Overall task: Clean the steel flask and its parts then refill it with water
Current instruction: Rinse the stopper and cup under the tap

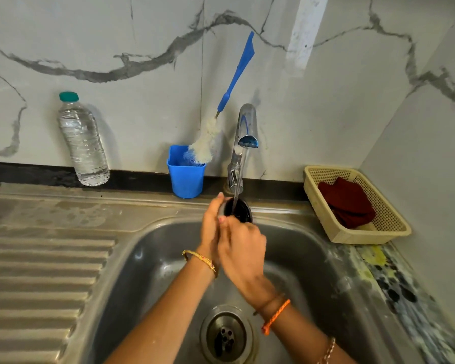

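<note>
Over the back of the steel sink [307, 253] I hold a round dark part of the flask [240, 210], open side up, under the tap [243, 143]. A thin stream of water runs from the tap into it. My left hand [211, 227] grips its left side with the fingers up along the rim. My right hand [241, 248] wraps around it from the front and right. Most of the part is hidden behind both hands, and I cannot tell whether it is the flask body or a cap.
A blue cup [185, 177] behind the sink holds a blue-handled bottle brush [222, 106]. A capped plastic water bottle [82, 140] stands at the back left. A beige basket [378, 232] with a dark red cloth [348, 203] sits on the right. The ribbed drainboard [42, 279] lies left; the drain [226, 334] is below my arms.
</note>
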The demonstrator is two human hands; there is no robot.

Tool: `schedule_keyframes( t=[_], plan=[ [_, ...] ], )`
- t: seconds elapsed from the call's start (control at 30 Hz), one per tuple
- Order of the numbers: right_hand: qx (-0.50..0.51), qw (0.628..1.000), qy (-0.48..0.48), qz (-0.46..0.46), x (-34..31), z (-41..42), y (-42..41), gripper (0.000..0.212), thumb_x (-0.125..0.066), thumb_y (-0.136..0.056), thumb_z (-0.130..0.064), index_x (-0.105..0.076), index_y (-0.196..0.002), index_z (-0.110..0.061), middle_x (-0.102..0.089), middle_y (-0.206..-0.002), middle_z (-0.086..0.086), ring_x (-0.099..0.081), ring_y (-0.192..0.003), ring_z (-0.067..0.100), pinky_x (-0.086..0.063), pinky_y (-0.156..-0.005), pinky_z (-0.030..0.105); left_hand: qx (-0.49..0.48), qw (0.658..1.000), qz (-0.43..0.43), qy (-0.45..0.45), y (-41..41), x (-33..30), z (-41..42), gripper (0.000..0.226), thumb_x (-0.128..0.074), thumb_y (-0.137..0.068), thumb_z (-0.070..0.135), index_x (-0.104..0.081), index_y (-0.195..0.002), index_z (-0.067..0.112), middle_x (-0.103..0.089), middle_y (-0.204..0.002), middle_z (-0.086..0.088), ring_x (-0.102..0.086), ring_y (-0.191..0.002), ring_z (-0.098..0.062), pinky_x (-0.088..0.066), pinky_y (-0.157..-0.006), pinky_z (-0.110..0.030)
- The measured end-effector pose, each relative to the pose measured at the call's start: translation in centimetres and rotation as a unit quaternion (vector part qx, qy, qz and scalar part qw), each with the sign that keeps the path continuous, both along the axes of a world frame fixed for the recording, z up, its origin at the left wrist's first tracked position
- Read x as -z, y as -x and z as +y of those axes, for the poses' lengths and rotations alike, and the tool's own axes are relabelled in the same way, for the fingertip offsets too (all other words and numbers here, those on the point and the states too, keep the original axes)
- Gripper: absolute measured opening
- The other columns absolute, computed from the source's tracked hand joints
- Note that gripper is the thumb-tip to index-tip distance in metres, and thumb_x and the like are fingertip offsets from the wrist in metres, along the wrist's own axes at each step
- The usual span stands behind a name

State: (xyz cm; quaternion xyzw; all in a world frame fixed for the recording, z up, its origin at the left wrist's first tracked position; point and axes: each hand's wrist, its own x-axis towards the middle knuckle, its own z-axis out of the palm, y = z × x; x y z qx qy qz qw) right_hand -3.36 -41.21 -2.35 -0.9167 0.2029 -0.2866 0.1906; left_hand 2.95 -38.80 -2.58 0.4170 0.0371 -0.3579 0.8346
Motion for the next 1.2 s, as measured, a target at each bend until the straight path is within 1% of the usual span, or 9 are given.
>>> schedule_keyframes(
  t=[0.17, 0.23, 0.37, 0.47, 0.63, 0.8, 0.97, 1.07, 1.2],
  plan=[
    [-0.248, 0.893, 0.375, 0.022, 1.4, -5.8, 0.9, 0.028, -0.039, -0.084, -0.027, -0.063, -0.074, -0.018, -0.067, -0.067, -0.002, -0.065, -0.066, 0.016, -0.031, -0.092, 0.043, 0.059, 0.988, 0.056, -0.133, -1.9, 0.3, 2.0, 0.026, -0.052, -0.085, 0.034, -0.057, -0.078, 0.01, -0.06, -0.057, -0.008, -0.056, -0.051, -0.02, -0.044, -0.041, -0.021],
    [-0.238, 0.884, 0.395, 0.078, 1.4, -6.6, 1.2, 0.031, -0.038, -0.084, -0.03, -0.068, -0.079, -0.02, -0.071, -0.079, -0.005, -0.068, -0.081, 0.012, -0.027, -0.096, 0.051, 0.066, 0.983, 0.068, -0.156, -1.8, 0.5, 2.2, 0.027, -0.053, -0.083, 0.038, -0.058, -0.081, 0.011, -0.058, -0.064, -0.009, -0.052, -0.059, -0.021, -0.043, -0.047, -0.025],
    [-0.147, 0.974, 0.158, 0.07, 0.7, -1.7, 1.8, 0.048, -0.025, -0.082, -0.04, -0.067, -0.073, -0.018, -0.07, -0.075, 0.001, -0.065, -0.078, 0.018, -0.027, -0.092, 0.042, 0.023, 0.995, 0.042, -0.089, -1.8, 0.6, 1.6, 0.027, -0.052, -0.085, 0.03, -0.057, -0.069, 0.009, -0.059, -0.05, -0.005, -0.056, -0.047, -0.016, -0.046, -0.049, -0.02],
    [-0.195, 0.97, -0.112, 0.094, 0.0, -0.2, 1.6, 0.068, -0.01, -0.079, -0.052, -0.065, -0.094, -0.014, -0.068, -0.096, 0.008, -0.06, -0.092, 0.024, -0.037, -0.092, 0.044, 0.017, 0.999, 0.04, -0.015, -1.4, 0.9, 1.6, 0.033, -0.044, -0.089, 0.03, -0.055, -0.069, 0.006, -0.059, -0.057, -0.008, -0.057, -0.051, -0.017, -0.048, -0.058, -0.025],
    [-0.229, 0.937, 0.152, 0.217, 0.0, -1.5, 0.8, 0.1, 0.012, -0.078, -0.068, -0.037, -0.141, -0.008, -0.044, -0.144, 0.006, -0.032, -0.138, 0.015, 0.011, -0.107, 0.061, 0.023, 0.999, 0.028, -0.03, -0.9, 1.2, 2.1, 0.04, -0.047, -0.087, 0.039, -0.063, -0.078, 0.004, -0.063, -0.066, -0.01, -0.058, -0.065, -0.021, -0.048, -0.069, -0.031],
    [-0.167, 0.92, 0.263, 0.236, -1.4, -1.9, 0.6, 0.092, 0.006, -0.088, -0.062, -0.071, -0.089, -0.011, -0.071, -0.079, 0.003, -0.068, -0.073, 0.016, -0.028, -0.097, 0.07, -0.018, 1.0, 0.018, 0.001, -0.6, 0.9, 1.7, 0.04, -0.047, -0.087, 0.038, -0.066, -0.066, 0.008, -0.062, -0.064, -0.009, -0.059, -0.061, -0.019, -0.047, -0.068, -0.031],
    [-0.256, 0.951, -0.023, 0.174, -1.9, -1.6, 2.1, 0.061, -0.003, -0.082, -0.062, -0.051, -0.071, -0.027, -0.06, -0.081, 0.002, -0.055, -0.082, 0.019, -0.036, -0.096, 0.047, -0.032, 0.999, 0.043, 0.001, -0.7, 1.0, 1.7, 0.037, -0.048, -0.087, 0.032, -0.061, -0.064, 0.006, -0.059, -0.058, -0.008, -0.055, -0.059, -0.02, -0.046, -0.06, -0.028],
    [-0.24, 0.933, -0.219, 0.156, -1.4, -0.1, 2.6, 0.055, -0.015, -0.095, -0.054, -0.054, -0.121, -0.025, -0.056, -0.125, 0.004, -0.047, -0.119, 0.018, -0.029, -0.108, 0.043, -0.026, 0.999, 0.029, 0.024, 0.1, 1.0, 1.5, 0.041, -0.044, -0.088, 0.037, -0.06, -0.063, 0.008, -0.059, -0.055, -0.007, -0.056, -0.055, -0.019, -0.048, -0.056, -0.025],
    [-0.312, 0.897, 0.217, 0.228, -0.4, -3.4, 2.2, 0.068, -0.01, -0.088, -0.054, -0.047, -0.131, -0.017, -0.054, -0.133, 0.004, -0.046, -0.127, 0.016, -0.006, -0.105, 0.071, -0.034, 0.998, -0.005, -0.044, -0.2, 0.7, 2.4, 0.028, -0.047, -0.088, 0.033, -0.059, -0.075, 0.011, -0.061, -0.061, -0.007, -0.059, -0.054, -0.017, -0.05, -0.054, -0.025]
  ],
)
